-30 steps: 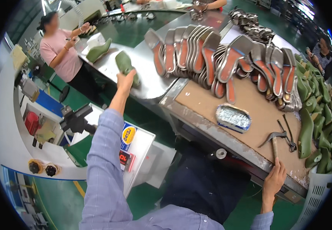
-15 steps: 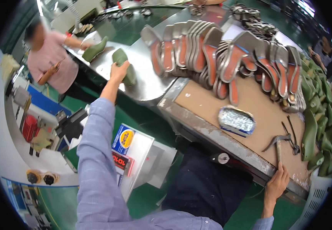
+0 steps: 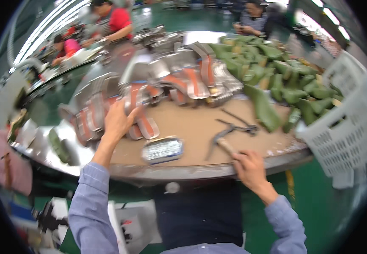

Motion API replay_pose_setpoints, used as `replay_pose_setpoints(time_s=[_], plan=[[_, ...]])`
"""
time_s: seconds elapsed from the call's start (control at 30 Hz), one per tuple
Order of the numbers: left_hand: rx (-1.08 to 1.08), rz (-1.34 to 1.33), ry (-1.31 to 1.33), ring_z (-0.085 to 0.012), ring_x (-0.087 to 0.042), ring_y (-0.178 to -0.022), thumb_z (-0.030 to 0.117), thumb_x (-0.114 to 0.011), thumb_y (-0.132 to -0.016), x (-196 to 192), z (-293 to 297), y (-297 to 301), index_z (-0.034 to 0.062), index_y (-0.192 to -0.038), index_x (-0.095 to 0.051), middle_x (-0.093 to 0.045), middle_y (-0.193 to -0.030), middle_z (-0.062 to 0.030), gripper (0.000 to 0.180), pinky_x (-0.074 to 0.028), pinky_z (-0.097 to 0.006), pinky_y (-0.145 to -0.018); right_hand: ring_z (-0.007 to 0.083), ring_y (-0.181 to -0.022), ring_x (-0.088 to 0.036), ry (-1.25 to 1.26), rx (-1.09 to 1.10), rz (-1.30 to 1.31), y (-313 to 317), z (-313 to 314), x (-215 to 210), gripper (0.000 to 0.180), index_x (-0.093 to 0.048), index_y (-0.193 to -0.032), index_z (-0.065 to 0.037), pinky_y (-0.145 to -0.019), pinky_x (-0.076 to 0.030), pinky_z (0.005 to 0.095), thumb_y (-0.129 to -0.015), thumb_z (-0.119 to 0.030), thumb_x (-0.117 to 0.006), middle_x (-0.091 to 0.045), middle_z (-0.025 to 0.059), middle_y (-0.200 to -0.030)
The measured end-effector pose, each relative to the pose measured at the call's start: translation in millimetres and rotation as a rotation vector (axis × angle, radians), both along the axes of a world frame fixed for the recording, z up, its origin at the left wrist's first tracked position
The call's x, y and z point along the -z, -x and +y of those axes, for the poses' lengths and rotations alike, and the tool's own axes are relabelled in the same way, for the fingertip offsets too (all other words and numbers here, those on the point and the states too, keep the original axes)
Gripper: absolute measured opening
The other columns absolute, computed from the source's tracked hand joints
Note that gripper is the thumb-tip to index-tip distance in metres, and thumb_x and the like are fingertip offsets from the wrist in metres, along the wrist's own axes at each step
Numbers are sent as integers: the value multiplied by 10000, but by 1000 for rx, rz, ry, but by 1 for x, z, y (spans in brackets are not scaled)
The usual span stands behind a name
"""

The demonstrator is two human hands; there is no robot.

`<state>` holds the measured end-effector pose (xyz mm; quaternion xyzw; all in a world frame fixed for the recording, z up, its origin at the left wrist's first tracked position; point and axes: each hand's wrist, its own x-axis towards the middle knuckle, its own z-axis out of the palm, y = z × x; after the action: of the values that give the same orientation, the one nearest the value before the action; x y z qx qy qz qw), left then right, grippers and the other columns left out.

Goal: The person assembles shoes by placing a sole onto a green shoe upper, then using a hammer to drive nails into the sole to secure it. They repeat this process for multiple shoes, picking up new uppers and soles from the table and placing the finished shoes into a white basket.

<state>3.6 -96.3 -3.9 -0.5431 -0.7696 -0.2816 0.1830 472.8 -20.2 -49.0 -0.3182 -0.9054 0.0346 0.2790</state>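
Note:
My left hand (image 3: pixel 117 120) reaches over the near edge of a row of sole-shaped metal plates (image 3: pixel 93 112) with orange faces. Its thumb stands apart from the fingers, and nothing shows in its grasp; blur hides whether it touches the plates. By the workbench's (image 3: pixel 183 122) front edge, my right hand (image 3: pixel 250 169) is closed on the wooden handle of a hammer (image 3: pixel 225 146) with a dark curved head. Just beyond the hammer lies a dark long-handled tool (image 3: pixel 247 128). Between my hands sits a shallow rectangular tin (image 3: pixel 163 150) with a silvery top.
Green shoe lasts (image 3: pixel 261 108) are heaped at the right, beside a tilted white plastic basket (image 3: pixel 340 122). One green last (image 3: pixel 58 146) lies on the metal table at left. A person in pink (image 3: pixel 9 158) stands beyond it; others work at the back.
My left hand has let go of the green shoe last on the metal table and moved right to the plates. My view has swung right; my right hand still grips the hammer.

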Motion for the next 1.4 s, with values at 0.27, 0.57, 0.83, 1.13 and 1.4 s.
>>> replay_pose_setpoints(time_s=[0.27,0.57,0.83,1.13,1.4], plan=[[-166,-99,179,-420,-628,-1022,189,-728,-817,-3,24,2,42,-1327,-555,-555,-1190,-206,559,-521,-504,-873,362,-1214,-514,-51,543,45,-57,141,-17,751,-476,-1415,-66,-1028,-398,488,-791,-326,-803,-552,176,-1316],[-310,168,143,-381,-522,-1217,112,-748,-743,-1,36,-14,46,-1391,-481,-546,-1210,-213,704,-437,-508,-992,395,-1144,-594,335,349,-68,-46,179,-30,1055,-308,-1518,13,-1004,-468,462,-738,-485,-816,-576,270,-1292],[140,-270,-54,-392,-695,-883,338,-749,-865,18,168,-85,11,-1184,-588,-715,-922,-215,484,-535,-473,-757,227,-962,-675,1525,53,1013,-25,169,-20,590,-581,-1341,-68,-788,-564,374,-945,-502,-636,-689,77,-1124],[-97,-628,-160,-386,-653,-1039,296,-737,-861,-3,213,-108,17,-1185,-668,-697,-1078,-186,433,-504,-486,-899,251,-974,-641,1372,-262,1504,-115,26,5,648,-564,-1321,-124,-816,-546,472,-921,-633,-568,-649,64,-1132],[317,-834,-670,-151,-569,-849,83,-586,-947,-25,119,-167,-9,-1378,-528,-563,-959,-44,444,-480,-312,-742,305,-1277,-555,1421,-406,1356,-116,-23,0,834,-413,-1497,-62,-1076,-464,491,-864,-509,-720,-526,131,-1451]])
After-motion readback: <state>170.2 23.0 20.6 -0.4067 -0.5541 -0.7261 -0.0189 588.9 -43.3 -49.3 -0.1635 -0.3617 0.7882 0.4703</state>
